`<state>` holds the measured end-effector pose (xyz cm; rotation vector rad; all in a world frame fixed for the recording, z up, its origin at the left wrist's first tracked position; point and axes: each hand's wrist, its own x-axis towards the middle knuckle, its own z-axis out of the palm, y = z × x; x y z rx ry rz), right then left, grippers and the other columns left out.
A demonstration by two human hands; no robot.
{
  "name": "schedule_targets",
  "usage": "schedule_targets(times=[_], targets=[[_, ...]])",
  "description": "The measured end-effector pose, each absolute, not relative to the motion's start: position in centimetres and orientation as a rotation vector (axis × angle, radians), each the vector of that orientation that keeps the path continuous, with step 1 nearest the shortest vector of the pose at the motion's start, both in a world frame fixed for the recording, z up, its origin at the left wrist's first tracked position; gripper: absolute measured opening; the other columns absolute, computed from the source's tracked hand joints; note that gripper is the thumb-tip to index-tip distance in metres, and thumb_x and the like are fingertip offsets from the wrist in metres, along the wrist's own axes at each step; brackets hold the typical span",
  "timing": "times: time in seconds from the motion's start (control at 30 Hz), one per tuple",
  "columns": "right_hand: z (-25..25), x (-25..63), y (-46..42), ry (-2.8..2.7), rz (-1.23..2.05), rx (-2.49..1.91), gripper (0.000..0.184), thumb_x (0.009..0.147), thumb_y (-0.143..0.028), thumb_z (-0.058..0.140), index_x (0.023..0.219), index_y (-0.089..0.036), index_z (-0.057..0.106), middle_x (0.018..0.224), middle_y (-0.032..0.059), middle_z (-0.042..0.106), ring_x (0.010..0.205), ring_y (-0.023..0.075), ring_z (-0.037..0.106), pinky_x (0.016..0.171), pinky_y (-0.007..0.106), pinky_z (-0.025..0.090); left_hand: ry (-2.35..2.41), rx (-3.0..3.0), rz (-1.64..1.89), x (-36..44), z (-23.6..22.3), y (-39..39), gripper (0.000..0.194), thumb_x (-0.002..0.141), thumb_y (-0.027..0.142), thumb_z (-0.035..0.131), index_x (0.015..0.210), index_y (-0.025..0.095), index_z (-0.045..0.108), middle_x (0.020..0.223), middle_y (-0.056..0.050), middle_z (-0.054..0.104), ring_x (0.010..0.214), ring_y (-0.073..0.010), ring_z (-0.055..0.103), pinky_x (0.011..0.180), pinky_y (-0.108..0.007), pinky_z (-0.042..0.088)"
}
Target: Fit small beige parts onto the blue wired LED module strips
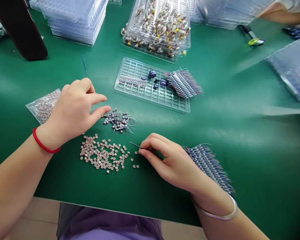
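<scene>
My left hand (73, 106) hovers beside a pile of small wired parts (120, 121), thumb and index finger apart with nothing visible between them. In my right hand (165, 158), thumb and fingers pinch a thin dark-blue stick (135, 145), its tip pointing left over the table. Something fine and reddish also shows at those fingers, too small to make out. Left of the stick lie many small pinkish round beads (103, 155), a few strayed near my right fingertips. Partly behind my right wrist are rows of striped wired parts (210, 165).
A clear compartment tray (150, 100) bears dark round pieces and another bundle of wired parts (183, 82). Behind my left hand lies a bag of beads (46, 106). Stacked trays (75, 25), cabled parts (165, 30) and a dark upright slab (22, 30) stand at the back.
</scene>
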<state>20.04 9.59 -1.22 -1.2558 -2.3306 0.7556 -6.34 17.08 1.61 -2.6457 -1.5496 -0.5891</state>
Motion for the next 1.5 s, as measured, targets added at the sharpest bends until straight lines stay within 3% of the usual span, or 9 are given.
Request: schedule_targets(times=[0.23,0.8,1.13,1.5], targets=[[-0.96,19.85,9.61,-2.443,0.641,-1.246,0.015,0.094,-0.013,0.046,0.082,-0.022,0.049,0.075,0.0034,0.056,0.067,0.0176,0.053,0.059,0.030,0.044,-1.614,-2.676,-0.650,-6.01,1.46,17.08,0.029,0.089,0.046,0.057,0.102,0.024,0.073,0.090,-0.007,0.059,0.089,-0.0266,0.058,0.078,-0.039,0.042],[-1.03,20.05,9.62,-2.445,0.631,-1.256,0.016,0.094,-0.011,0.047,0.082,-0.023,0.048,0.075,0.0032,0.054,0.068,0.0181,0.053,0.059,0.030,0.042,-1.563,-2.677,-0.692,-5.80,0.92,17.35,0.038,0.090,0.052,0.053,0.102,0.022,0.071,0.089,-0.003,0.050,0.089,-0.0202,0.053,0.080,-0.036,0.041],[-1.05,20.12,9.55,-2.458,0.579,-1.214,0.016,0.092,-0.009,0.049,0.082,-0.022,0.048,0.074,0.0029,0.054,0.067,0.0181,0.053,0.059,0.029,0.042,-1.566,-2.680,-0.697,-5.60,1.16,17.30,0.027,0.086,0.046,0.061,0.098,0.024,0.072,0.087,-0.004,0.054,0.085,-0.0224,0.054,0.078,-0.035,0.042],[-1.17,20.23,9.60,-2.447,0.570,-1.200,0.016,0.092,-0.008,0.050,0.082,-0.021,0.049,0.075,0.0025,0.054,0.066,0.0167,0.051,0.059,0.028,0.041,-1.546,-2.708,-0.708,-5.56,1.25,17.30,0.030,0.086,0.043,0.065,0.103,0.020,0.073,0.087,-0.005,0.054,0.083,-0.0196,0.049,0.082,-0.036,0.044]])
